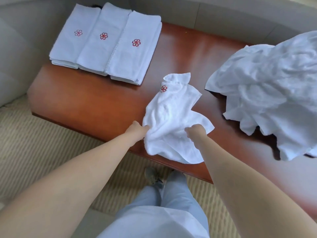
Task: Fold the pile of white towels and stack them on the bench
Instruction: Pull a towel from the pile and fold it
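A crumpled white towel [173,117] with a red flower emblem lies on the brown bench [82,100], near its front edge. My left hand [139,130] grips the towel's left side. My right hand [197,132] grips its right side. Three stacks of folded white towels [109,43], each with a red emblem on top, sit side by side at the bench's far left. A pile of unfolded white towels [267,93] covers the right part of the bench.
A grey sofa [15,48] curves round the bench at the left and back. Beige striped carpet [42,134] lies in front of the bench. My legs in light jeans and one shoe [152,176] stand close to the bench's front edge.
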{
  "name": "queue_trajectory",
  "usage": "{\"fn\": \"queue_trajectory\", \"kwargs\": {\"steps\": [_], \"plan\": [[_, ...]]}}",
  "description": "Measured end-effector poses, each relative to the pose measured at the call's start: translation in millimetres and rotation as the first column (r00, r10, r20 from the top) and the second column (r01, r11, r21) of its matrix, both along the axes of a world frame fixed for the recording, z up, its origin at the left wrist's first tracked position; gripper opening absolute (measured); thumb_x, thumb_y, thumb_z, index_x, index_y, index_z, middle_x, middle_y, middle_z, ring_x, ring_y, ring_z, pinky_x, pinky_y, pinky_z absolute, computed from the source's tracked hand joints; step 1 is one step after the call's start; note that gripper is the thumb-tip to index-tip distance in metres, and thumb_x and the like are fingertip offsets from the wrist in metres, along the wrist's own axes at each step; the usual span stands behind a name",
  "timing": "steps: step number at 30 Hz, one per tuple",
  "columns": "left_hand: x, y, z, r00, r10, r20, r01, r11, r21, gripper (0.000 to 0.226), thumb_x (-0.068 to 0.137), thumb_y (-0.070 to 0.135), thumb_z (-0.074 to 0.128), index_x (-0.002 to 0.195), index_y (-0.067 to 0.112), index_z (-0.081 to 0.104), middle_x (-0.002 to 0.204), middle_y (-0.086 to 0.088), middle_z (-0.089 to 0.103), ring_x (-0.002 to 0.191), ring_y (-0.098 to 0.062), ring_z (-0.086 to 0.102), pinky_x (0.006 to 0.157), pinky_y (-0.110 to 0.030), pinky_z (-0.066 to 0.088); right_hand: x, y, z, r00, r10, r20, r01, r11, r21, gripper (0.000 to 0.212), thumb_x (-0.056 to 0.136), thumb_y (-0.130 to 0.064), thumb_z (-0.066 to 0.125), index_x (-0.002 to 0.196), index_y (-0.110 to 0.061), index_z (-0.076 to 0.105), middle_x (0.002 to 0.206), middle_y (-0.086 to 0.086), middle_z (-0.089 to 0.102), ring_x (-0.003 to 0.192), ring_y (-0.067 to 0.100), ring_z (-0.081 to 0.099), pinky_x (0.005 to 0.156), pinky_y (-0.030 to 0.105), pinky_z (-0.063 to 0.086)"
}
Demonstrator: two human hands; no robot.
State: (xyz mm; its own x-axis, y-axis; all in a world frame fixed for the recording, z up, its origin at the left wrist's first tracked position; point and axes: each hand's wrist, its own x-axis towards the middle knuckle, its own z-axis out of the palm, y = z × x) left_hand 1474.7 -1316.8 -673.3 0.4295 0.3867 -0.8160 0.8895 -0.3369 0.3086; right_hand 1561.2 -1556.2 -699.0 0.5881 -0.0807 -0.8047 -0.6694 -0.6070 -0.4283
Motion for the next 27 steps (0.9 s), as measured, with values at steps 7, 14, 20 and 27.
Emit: {"fn": "queue_trajectory", "kwargs": {"steps": [7,14,20,27], "plan": [[-5.2,-0.2,-27.7,0.996,0.094,-0.004,-0.094,0.988,-0.119,0.031,0.095,0.034,0.059,0.103,0.005,0.066,0.109,-0.007,0.071,0.100,-0.026,0.067,0.102,-0.045,0.054,-3.2,7.1,-20.9,1.000,0.008,-0.012,-0.008,0.999,0.054,0.023,0.092,-0.034,0.069,0.103,-0.013,0.069,0.087,0.004,0.064,0.078,0.024,0.058,0.063,0.032,0.045],[-12.4,1.7,-29.8,0.988,0.121,0.101,-0.109,0.987,-0.117,0.029,0.097,0.033,0.063,0.103,0.006,0.066,0.105,-0.005,0.071,0.093,-0.016,0.069,0.092,-0.039,0.057,-14.8,35.1,-28.6,0.990,-0.138,0.030,0.131,0.979,0.158,0.037,0.096,-0.047,0.064,0.085,-0.013,0.071,0.071,-0.002,0.073,0.061,0.015,0.063,0.061,0.031,0.049],[-21.2,6.7,-20.7,0.973,0.148,0.174,-0.127,0.984,-0.128,0.024,0.098,0.033,0.064,0.098,0.009,0.065,0.105,-0.005,0.070,0.094,-0.016,0.070,0.097,-0.041,0.057,-3.5,37.3,-32.0,0.931,-0.300,0.206,0.280,0.952,0.121,0.013,0.089,-0.029,0.055,0.096,-0.018,0.058,0.066,-0.002,0.073,0.060,0.015,0.071,0.062,0.028,0.050],[-22.6,11.3,-24.2,0.966,0.146,0.212,-0.126,0.987,-0.104,0.023,0.096,0.035,0.065,0.089,0.014,0.056,0.105,-0.007,0.068,0.096,-0.018,0.068,0.098,-0.045,0.056,3.0,30.9,-36.1,0.986,-0.104,0.134,0.089,0.990,0.111,0.008,0.078,-0.015,0.059,0.071,-0.014,0.057,0.066,0.005,0.059,0.064,0.026,0.054,0.059,0.031,0.044]]}}
